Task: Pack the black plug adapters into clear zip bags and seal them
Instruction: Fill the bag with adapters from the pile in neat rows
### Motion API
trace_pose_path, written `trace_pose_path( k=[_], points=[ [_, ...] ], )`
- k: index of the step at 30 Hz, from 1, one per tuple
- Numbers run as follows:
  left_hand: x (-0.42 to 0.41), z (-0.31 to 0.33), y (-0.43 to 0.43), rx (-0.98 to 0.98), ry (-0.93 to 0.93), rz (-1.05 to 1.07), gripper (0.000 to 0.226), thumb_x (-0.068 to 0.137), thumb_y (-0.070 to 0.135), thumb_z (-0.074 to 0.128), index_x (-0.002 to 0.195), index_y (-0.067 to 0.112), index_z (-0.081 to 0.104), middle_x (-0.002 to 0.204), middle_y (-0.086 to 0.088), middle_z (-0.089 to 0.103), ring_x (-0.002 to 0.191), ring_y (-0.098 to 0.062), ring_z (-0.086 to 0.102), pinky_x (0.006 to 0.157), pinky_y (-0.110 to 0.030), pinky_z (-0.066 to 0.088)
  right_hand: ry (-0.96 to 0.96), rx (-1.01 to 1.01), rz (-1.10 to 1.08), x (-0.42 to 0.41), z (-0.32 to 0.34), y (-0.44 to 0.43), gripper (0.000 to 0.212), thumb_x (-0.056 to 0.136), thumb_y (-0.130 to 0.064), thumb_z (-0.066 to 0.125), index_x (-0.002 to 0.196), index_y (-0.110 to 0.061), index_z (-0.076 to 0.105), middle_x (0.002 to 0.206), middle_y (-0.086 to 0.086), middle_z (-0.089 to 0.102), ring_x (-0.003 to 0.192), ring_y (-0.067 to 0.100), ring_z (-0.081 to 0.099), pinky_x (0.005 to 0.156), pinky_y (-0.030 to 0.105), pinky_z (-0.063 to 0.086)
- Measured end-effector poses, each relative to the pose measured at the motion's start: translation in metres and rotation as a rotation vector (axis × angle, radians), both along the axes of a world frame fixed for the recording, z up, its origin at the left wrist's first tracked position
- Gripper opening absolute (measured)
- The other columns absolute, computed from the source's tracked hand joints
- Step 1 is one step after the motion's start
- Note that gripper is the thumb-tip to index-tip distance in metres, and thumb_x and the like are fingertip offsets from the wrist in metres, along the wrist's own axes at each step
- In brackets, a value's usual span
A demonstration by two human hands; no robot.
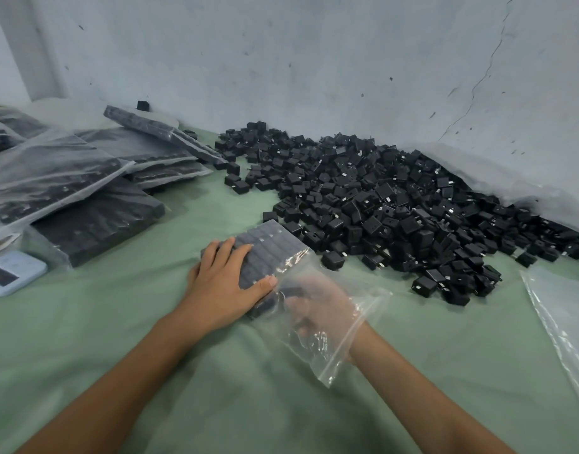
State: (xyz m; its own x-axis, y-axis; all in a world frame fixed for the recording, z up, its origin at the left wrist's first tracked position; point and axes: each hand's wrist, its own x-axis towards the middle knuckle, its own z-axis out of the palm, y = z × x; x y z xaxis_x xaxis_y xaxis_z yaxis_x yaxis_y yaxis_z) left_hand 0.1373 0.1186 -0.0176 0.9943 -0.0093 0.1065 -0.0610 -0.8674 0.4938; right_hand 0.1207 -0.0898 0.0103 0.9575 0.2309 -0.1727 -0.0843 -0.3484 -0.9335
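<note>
From the head camera, your left hand (227,283) lies flat, palm down, on the near end of a block of black adapters (268,253) packed in neat rows inside a clear zip bag (327,326). The fingers are spread and pressing on the block, not curled around anything, with the thumb stretched toward 3 o'clock along the block's near edge.

Your right hand (317,309) is inside the bag, slipped in through its open mouth, which sits around your wrist at about 5 o'clock from the block. Seen through the plastic, the fingers reach toward a dark adapter at the near end of the rows; the film blurs them, so you cannot tell whether they are closed on it.

The bag and block sit on a green cloth (150,339) near the middle of the view. From 12 to 3 o'clock of the block, a big loose pile of adapters (389,204) spreads along the foot of a pale wall (314,60). At 9 to 11 o'clock lie filled bags (95,194) stacked and leaning on each other. At 9 o'clock, near the left edge, rests a small white device (10,271) with a dark screen. At 3 o'clock, by the right edge, lies an empty clear bag (563,316).
</note>
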Motion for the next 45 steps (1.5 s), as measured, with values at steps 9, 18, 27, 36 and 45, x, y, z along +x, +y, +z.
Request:
trace_pose_path(
  k=[9,18,27,36,45],
  points=[
    [0.000,0.000,0.000,0.005,-0.006,0.006,0.097,0.072,0.095,0.025,0.152,0.041,0.023,0.165,0.012,0.008,0.152,-0.011,-0.005,0.122,-0.051,0.015,-0.296,-0.397,-0.001,0.002,-0.011,0.008,0.035,0.094,-0.029,0.065,0.129,-0.022,0.062,0.120,-0.005,0.067,0.110,0.011,0.062,0.092,0.018,0.044],
    [-0.001,0.003,0.000,0.009,-0.007,0.008,0.094,0.075,0.091,0.030,0.152,0.039,0.025,0.165,0.010,0.010,0.152,-0.013,-0.003,0.122,-0.051,0.015,-0.332,-0.533,-0.062,-0.003,-0.003,0.017,0.026,0.091,-0.034,0.067,0.115,-0.023,0.064,0.107,0.002,0.071,0.100,0.023,0.066,0.091,0.038,0.052],
    [-0.005,0.008,-0.003,0.047,-0.029,0.037,0.090,0.077,0.089,0.033,0.152,0.041,0.026,0.165,0.010,0.012,0.152,-0.012,-0.001,0.120,-0.051,0.011,-0.395,-0.262,0.002,-0.007,-0.024,0.008,0.025,0.088,-0.037,0.054,0.108,-0.050,0.061,0.106,-0.022,0.068,0.092,0.002,0.067,0.083,0.036,0.057],
    [-0.009,0.017,-0.010,0.014,-0.362,-0.313,0.013,0.096,0.043,0.063,0.101,0.038,0.074,0.116,0.024,0.065,0.118,-0.002,0.055,0.097,-0.032,0.024,-0.406,-0.199,0.027,-0.006,-0.025,0.005,0.036,0.091,-0.015,0.056,0.118,-0.037,0.065,0.112,-0.018,0.069,0.095,0.005,0.066,0.090,0.040,0.055],
    [-0.010,0.020,-0.008,0.028,-0.249,-0.373,0.025,0.101,0.044,0.054,0.118,0.040,0.071,0.125,0.029,0.061,0.124,0.005,0.048,0.105,-0.036,0.029,-0.312,-0.142,-0.055,-0.008,-0.027,0.003,0.050,0.098,-0.016,0.058,0.136,-0.042,0.038,0.110,-0.004,0.072,0.096,0.025,0.068,0.093,0.049,0.051]
  ],
)
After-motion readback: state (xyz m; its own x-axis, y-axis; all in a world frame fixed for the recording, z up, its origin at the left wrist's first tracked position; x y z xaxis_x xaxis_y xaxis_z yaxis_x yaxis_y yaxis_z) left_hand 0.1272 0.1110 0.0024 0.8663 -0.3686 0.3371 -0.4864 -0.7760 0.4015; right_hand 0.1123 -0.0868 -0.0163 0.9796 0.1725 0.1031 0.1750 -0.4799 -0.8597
